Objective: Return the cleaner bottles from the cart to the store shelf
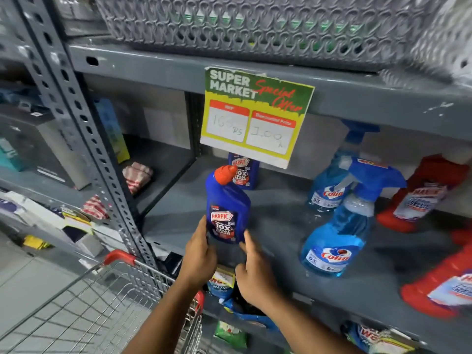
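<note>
Grey shelf (pixel 255 221), front edge: both hands (pixel 199 254) clasp the rigid, likely weighty Harpic bottle (pixel 227 208) low around its slick base.

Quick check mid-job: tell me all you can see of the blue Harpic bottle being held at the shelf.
The blue plastic Harpic bottle with the angled orange-red cap is upright, tilted slightly, at the front of the grey metal shelf. Its dark label reads "10X Total Clean". The left hand holds its lower left side, the right hand its lower right. Cap closed.
</note>
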